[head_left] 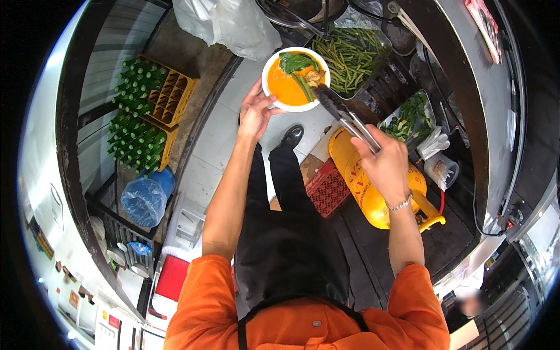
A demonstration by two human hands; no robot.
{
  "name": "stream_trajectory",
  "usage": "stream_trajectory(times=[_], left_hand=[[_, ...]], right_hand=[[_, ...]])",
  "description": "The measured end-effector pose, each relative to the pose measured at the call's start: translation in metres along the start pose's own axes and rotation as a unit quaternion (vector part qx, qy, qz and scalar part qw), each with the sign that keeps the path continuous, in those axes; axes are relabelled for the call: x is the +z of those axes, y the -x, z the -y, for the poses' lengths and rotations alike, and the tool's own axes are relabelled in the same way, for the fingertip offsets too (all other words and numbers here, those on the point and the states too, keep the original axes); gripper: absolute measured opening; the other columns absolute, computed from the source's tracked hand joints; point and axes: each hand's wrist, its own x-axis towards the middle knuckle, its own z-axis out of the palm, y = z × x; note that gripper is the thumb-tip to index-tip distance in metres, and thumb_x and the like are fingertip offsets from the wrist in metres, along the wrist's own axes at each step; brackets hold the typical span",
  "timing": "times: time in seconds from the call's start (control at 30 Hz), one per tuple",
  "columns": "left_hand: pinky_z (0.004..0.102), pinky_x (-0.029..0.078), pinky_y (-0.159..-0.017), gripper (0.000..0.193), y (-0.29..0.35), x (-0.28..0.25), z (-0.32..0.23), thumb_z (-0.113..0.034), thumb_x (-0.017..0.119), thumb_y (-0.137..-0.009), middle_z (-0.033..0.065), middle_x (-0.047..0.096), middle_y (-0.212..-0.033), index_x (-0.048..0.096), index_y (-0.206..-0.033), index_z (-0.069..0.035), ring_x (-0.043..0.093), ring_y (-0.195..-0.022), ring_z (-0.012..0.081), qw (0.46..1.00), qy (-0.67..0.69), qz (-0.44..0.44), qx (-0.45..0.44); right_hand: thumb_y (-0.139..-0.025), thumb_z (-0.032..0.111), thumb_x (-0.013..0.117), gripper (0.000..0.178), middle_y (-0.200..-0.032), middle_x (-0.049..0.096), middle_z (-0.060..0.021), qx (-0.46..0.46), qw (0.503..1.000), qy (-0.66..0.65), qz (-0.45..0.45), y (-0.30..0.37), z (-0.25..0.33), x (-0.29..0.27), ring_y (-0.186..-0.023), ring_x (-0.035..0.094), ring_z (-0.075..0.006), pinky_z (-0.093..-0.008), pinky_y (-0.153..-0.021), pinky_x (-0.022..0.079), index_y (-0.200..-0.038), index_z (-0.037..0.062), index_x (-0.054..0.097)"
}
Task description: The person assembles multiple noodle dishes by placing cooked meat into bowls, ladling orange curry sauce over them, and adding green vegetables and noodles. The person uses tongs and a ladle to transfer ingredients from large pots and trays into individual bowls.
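Even, bright light filled the centre, with pale glare at the left rim. Straight edges bowed strongly outward under fisheye distortion. The black corners were vignetted.

Bean tray (356, 55) close beyond bowl (280, 87)

Clear plastic bag (227, 23) top centre, blue bag (146, 198) left, possibly wall labels (73, 298)

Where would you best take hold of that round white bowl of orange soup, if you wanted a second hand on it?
Probably at the bare rim of the round white bowl, coming from below and the side. The left hand already grips the lower-left edge, and the metal tongs in the right hand reach in from the right. The bowl is full and level, so a hold under the rim keeps fingers out of the soup.
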Motion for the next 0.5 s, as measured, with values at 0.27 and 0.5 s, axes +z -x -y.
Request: stream_trajectory(times=[0.27, 0.5], left_hand=[[0.0438, 0.062, -0.074, 0.066, 0.006, 0.0, 0.0, 0.009, 0.05, -0.086, 0.025, 0.055, -0.126, 0.023, -0.146, 0.004, 0.063, -0.105, 0.0335, 1.0, 0.019, -0.013, -0.001], [0.0472, 0.06, -0.079, 0.063, 0.013, -0.006, 0.003, 0.008, 0.048, -0.087, 0.0234, 0.057, -0.122, 0.024, -0.145, 0.003, 0.064, -0.103, 0.0347, 1.0, 0.001, -0.02, -0.001]], right_hand=[[-0.086, 0.033, 0.062, 0.037, -0.093, 0.068, -0.0211, -0.016, 0.958, 0.271, -0.096, -0.078, -0.089, -0.024, -0.088, 0.066, -0.0384, -0.0451, -0.081, 0.052, -0.106, 0.0031, 0.069], [-0.081, 0.042, 0.063, 0.046, -0.109, 0.066, -0.0209, 0.129, 0.96, 0.241, 0.059, -0.144, -0.082, -0.003, -0.105, 0.06, -0.0379, -0.043, -0.093, 0.048, -0.106, 0.0039, 0.069]])
